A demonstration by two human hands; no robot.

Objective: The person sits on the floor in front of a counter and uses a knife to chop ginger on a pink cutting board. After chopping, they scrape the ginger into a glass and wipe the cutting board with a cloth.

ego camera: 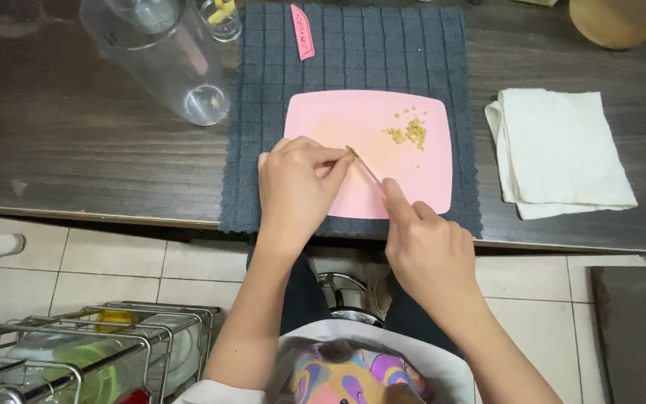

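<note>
Knife (pixel 368 170) gripped by right hand (pixel 428 251); left hand (pixel 297 187) fingertips seemingly pinch its tip.

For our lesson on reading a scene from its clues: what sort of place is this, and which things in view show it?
Probably a home kitchen. A pink cutting board with a small pile of chopped bits lies on a dark cloth on the table, the right hand holds a knife, and a wire dish rack stands on the tiled floor.
</note>
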